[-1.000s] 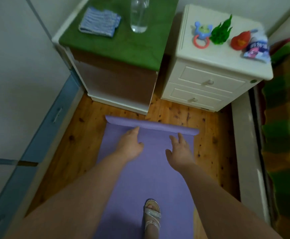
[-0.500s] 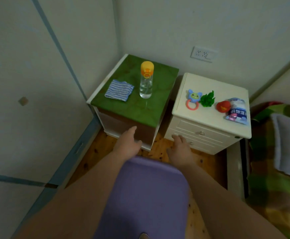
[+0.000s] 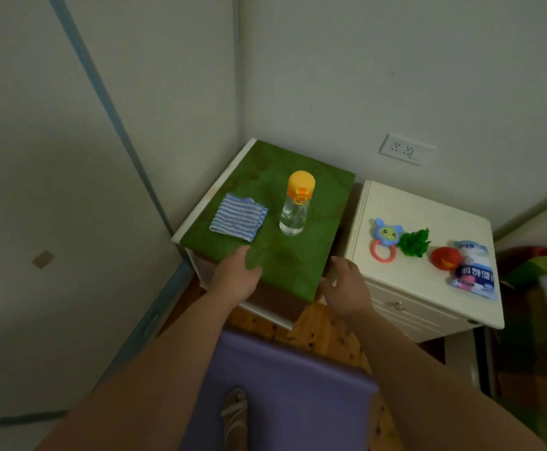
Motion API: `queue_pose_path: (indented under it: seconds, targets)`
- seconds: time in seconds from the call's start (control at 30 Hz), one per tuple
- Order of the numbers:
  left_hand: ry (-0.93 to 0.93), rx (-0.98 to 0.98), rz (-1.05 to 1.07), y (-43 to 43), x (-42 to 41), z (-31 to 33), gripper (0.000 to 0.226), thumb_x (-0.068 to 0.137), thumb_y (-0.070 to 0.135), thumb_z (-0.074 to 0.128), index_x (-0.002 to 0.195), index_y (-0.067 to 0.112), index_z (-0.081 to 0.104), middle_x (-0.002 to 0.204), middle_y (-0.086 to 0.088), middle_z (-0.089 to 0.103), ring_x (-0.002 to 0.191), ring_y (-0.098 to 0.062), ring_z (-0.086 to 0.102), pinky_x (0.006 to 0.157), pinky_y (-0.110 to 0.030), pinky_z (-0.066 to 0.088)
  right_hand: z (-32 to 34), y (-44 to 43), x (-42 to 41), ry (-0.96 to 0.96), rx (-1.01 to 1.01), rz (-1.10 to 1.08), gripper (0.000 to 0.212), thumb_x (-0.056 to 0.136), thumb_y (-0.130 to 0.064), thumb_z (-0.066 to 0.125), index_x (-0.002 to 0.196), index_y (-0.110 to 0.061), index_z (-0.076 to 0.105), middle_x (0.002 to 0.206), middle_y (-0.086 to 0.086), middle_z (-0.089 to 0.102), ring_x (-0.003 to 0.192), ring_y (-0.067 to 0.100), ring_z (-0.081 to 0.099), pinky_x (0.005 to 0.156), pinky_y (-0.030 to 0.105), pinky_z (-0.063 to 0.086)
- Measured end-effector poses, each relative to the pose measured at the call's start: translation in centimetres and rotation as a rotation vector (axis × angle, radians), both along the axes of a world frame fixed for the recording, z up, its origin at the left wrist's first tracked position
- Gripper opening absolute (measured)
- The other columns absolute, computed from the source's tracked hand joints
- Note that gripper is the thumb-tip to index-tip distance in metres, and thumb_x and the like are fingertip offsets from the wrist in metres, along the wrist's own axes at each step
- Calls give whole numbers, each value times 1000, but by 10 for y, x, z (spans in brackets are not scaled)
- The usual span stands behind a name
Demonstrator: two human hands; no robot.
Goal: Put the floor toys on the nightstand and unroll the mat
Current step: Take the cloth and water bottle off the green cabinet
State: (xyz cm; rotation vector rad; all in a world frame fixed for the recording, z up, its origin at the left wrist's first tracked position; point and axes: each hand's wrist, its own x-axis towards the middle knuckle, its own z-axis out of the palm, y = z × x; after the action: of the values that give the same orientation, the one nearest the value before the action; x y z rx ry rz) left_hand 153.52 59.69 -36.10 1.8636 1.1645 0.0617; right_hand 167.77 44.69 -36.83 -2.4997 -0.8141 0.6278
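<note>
Rattle [image 3: 384,239], green toy [image 3: 413,244] and red toy [image 3: 444,259] lie in a row on the nightstand [image 3: 412,283]. The mat [image 3: 285,382] lies spread on the floor before the nightstand. Left hand [image 3: 237,281] and right hand [image 3: 347,291] hover released, holding nothing, just left of the nightstand.

Head-worn view, forward and down

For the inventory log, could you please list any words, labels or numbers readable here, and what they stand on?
Blue-and-white packet on the nightstand: white characters on a dark band, too blurred to read.
Same packet, top edge: small blue print, too blurred to read.
The bottle and wall socket: no text visible.
</note>
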Motion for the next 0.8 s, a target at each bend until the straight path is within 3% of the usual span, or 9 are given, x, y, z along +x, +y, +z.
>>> queue_pose_path:
  seconds: [0.23, 0.47, 0.6, 0.7, 0.8]
  targets:
    - [58, -35, 31, 85, 26, -34, 45, 89, 24, 55, 132, 16, 47, 127, -11, 57, 112, -28, 55, 79, -24, 35, -23, 71, 29, 97, -40, -96, 62, 86, -25, 60, 141, -10, 35, 141, 16, 45, 127, 33, 44, 105, 40, 38]
    - [152, -141, 104, 134, 50, -88, 38, 90, 20, 52, 127, 12, 50, 125, -14, 55, 108, -29, 53, 77, -26, 34, -73, 122, 66, 152, -79, -175, 69, 83, -32, 65, 141, -9, 33, 141, 17, 45, 128, 32, 44, 101, 35, 37]
    - [193, -123, 145, 150, 67, -114, 18, 89, 16, 49, 105, 13, 55, 107, -17, 58, 98, -31, 54, 75, -29, 36, -101, 146, 82, 208, -21, -278, 81, 78, -37, 70, 142, -9, 29, 144, 15, 41, 131, 31, 41, 101, 36, 37]
    - [169, -90, 214, 167, 83, -131, 30, 90, 17, 50, 119, 9, 53, 120, -17, 56, 111, -32, 53, 81, -28, 36, -120, 164, 101, 219, 66, -311, 89, 72, -36, 76, 142, -9, 28, 144, 13, 43, 130, 31, 42, 100, 38, 38]
    - [152, 12, 286, 185, 95, -145, 29, 88, 19, 54, 115, 9, 52, 120, -19, 55, 112, -34, 52, 87, -34, 43, -137, 173, 114, 245, 151, -341, 92, 66, -35, 81, 140, -12, 32, 140, 12, 46, 127, 30, 45, 101, 40, 41]
